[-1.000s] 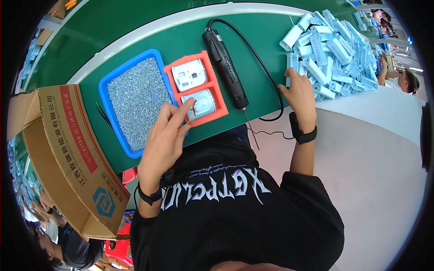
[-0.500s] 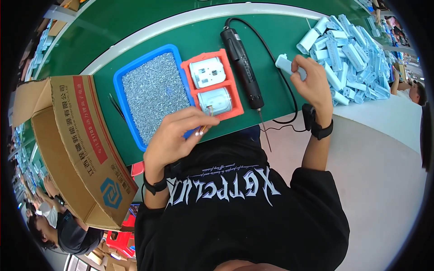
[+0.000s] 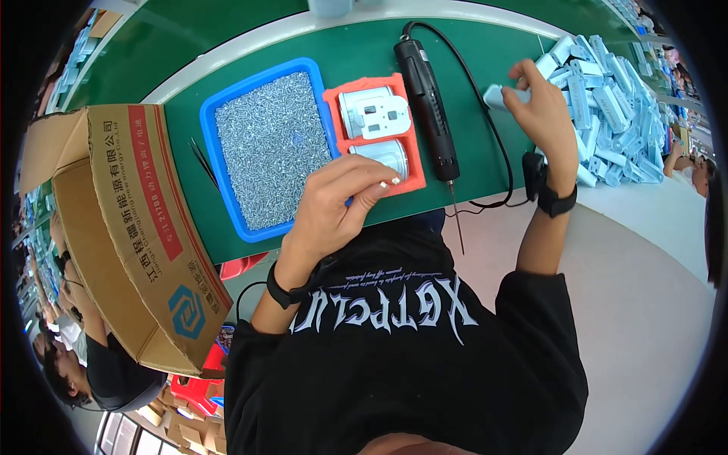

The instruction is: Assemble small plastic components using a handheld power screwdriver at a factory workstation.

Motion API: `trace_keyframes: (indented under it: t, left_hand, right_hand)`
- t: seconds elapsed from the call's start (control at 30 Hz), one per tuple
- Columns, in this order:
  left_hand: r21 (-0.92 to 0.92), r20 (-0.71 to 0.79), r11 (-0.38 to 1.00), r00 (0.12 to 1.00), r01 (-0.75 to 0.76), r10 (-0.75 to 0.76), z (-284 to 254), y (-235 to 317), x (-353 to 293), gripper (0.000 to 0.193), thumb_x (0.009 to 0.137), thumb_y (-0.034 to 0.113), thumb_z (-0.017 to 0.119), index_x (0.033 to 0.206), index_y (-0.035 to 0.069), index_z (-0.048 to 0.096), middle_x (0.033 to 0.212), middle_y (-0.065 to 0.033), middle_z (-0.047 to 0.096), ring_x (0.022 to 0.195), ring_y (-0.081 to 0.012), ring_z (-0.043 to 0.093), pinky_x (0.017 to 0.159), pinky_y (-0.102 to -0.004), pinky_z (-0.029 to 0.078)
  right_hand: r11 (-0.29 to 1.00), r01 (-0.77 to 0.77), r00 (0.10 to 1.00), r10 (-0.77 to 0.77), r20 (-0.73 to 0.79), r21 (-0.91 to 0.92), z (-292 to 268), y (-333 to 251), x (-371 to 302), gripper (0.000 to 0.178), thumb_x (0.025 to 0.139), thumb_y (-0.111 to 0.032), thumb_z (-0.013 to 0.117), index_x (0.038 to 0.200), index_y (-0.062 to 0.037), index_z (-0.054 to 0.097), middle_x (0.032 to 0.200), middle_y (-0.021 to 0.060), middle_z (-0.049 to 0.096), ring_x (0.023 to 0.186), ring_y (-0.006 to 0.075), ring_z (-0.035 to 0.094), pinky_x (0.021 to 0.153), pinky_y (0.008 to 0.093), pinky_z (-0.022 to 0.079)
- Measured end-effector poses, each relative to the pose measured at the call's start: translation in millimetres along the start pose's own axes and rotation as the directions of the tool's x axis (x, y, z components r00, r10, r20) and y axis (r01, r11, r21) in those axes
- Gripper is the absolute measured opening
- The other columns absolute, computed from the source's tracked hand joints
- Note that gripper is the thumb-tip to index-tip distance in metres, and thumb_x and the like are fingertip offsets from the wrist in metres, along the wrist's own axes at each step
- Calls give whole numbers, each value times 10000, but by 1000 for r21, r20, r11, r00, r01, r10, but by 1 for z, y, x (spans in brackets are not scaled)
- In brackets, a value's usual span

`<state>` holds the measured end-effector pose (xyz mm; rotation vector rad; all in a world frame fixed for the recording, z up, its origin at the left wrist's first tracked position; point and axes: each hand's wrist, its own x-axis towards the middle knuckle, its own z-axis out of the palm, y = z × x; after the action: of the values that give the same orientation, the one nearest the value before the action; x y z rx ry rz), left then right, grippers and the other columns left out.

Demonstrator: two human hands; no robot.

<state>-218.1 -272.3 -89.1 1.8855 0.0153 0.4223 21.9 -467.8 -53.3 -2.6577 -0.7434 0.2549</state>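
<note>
At the counter's point(image 3: 356, 47) left edge you have an open cardboard box point(image 3: 148, 235), brown and matte with its flaps spread. Dark, slender tweezers point(image 3: 203, 163) lie just beside a smooth blue plastic tray point(image 3: 258, 85), a rounded rectangle filled with small shiny metal screws point(image 3: 273, 152).

Your left hand point(image 3: 337, 199) reaches over the tray's near right corner, palm down and wrist bent, thumb and forefinger pinching small white pieces point(image 3: 391, 182). Its tips hover by the near compartment of an orange-red holder point(image 3: 415, 159) at the counter's near edge. That compartment holds a rounded pale shell point(image 3: 388, 154), partly hidden by your fingers; in the far one a flat white plate point(image 3: 385, 116) with squarish cutouts lies over a curved body.

Next comes a black, ribbed electric screwdriver point(image 3: 428, 106), its thin bit jutting past the near edge, its cable point(image 3: 497, 129) looping rightward. Your right hand point(image 3: 546, 114) is raised with fingers curled, gripping a smooth pale-blue housing point(image 3: 497, 97) above the counter, beside the heap of similar trough-shaped plastic housings point(image 3: 607, 110) at the right end.
</note>
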Motion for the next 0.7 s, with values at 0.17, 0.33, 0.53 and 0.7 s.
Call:
trace_keyframes:
  t: [0.17, 0.33, 0.53, 0.7]
  left_hand:
    - [21, -29, 999, 999, 23, -23, 3, 3, 0, 106, 814, 50, 665, 914, 35, 694, 791, -98, 648, 702, -256, 623, 611, -337, 485]
    - [30, -31, 999, 999, 10, -9, 4, 2, -1, 109, 836, 47, 650, 930, 26, 700, 803, -99, 664, 715, -227, 634, 621, -314, 485]
    - [29, -48, 999, 999, 14, -13, 8, 3, 0, 120, 848, 31, 634, 947, 15, 699, 805, -103, 672, 697, -215, 638, 611, -301, 485]
    - [-31, -129, 999, 991, 44, -47, 13, 0, 7, 133, 811, 62, 673, 938, 39, 704, 780, -88, 651, 652, -222, 626, 567, -316, 493]
  right_hand:
    - [984, 158, 931, -177, -320, -84, 20, 5, 24, 423, 790, -241, 708, 1081, 8, 531, 936, 177, 649, 812, 335, 638, 741, 375, 501]
    - [994, 107, 838, -111, -534, -39, 40, 10, 15, 461, 808, -289, 710, 1094, 27, 535, 924, 198, 649, 791, 346, 635, 727, 379, 500]
    - [978, -206, 969, 206, -136, 14, 34, 26, 6, 475, 799, -295, 736, 1080, 35, 544, 978, 215, 646, 840, 319, 642, 753, 368, 502]
    - [952, -27, 1000, 27, 2, 306, 8, 13, -10, 483, 797, -272, 747, 1110, 31, 537, 1008, 181, 654, 853, 249, 649, 738, 339, 511]
